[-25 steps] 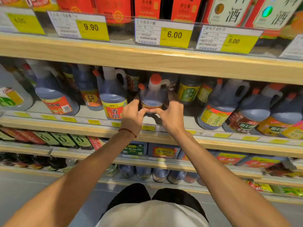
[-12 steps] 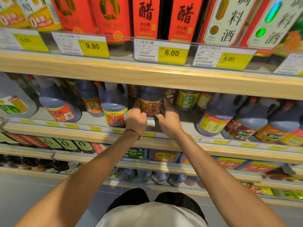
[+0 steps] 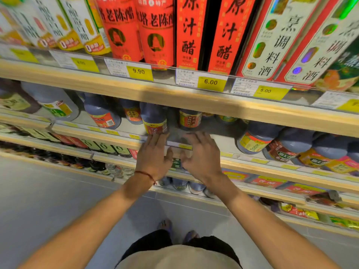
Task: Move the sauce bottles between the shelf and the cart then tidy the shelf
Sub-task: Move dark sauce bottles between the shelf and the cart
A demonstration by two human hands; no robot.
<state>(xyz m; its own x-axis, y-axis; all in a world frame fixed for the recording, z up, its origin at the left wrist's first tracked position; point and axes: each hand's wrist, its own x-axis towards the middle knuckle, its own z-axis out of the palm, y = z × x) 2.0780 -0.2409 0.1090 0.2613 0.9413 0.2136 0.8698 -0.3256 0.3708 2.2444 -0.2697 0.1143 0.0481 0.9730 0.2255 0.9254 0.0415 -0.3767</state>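
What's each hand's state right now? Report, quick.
Left hand: open, holding nothing.
Right hand: open, holding nothing.

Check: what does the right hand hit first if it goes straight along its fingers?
Most likely the dark bottle with the red-and-yellow label, set back on the middle shelf. The right hand is open, and the gap is hard to judge.

Yel. price tags (image 3: 210, 82); gry floor (image 3: 48, 191).

Left price tag (image 3: 138, 71): 9.90
Middle price tag (image 3: 210, 82): 6.00
Right price tag (image 3: 265, 91): 5.00
Round red bottle (image 3: 120, 26): 老陈醋
Flat red bottle (image 3: 188, 33): 原汁醋
White-labelled bottle (image 3: 272, 55): 调料酒
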